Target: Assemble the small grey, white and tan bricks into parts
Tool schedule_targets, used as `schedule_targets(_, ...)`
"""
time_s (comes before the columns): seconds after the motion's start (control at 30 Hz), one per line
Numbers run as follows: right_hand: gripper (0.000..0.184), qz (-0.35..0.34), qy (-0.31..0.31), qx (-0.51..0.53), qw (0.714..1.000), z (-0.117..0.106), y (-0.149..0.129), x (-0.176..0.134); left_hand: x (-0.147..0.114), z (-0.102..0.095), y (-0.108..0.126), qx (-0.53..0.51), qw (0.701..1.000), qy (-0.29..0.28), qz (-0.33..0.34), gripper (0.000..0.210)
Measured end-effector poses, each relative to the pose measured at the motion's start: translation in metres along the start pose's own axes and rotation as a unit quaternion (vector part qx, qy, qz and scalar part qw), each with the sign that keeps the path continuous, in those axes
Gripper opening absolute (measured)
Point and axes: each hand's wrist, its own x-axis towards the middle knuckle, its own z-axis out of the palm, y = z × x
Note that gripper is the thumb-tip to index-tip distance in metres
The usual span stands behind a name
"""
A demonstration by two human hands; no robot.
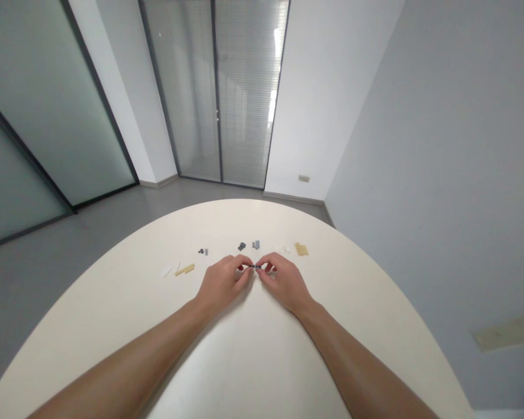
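Both hands meet over the middle of the white table (262,372). My left hand (227,280) pinches the left end of a small dark strip of building bricks (255,266) between thumb and fingers. My right hand (283,280) pinches the right end of the same strip. Fingertips cover both of its ends, so its full shape is hidden. Just beyond the hands lie small black pieces (241,247) and grey pieces (256,245).
Tan pieces (301,249) and white pieces (284,249) lie to the right. On the left are tan strips (184,270), a white strip (167,272) and a few dark bits (201,251). The table's curved far edge faces a glass door (244,99).
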Motion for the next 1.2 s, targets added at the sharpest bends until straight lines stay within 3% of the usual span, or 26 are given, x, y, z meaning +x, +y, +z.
schedule_targets(0.7,0.007,-0.004,-0.004,0.001,1.000,-0.0002,0.0004,0.0004,0.0005,0.0019,-0.0034,-0.004,0.999,-0.001,0.035,0.018)
schedule_targets(1.2,0.008,-0.001,-0.009,-0.003,1.000,0.0003,0.0000,0.0002,0.0002,0.0006,-0.0013,-0.017,1.000,0.000,0.023,0.017)
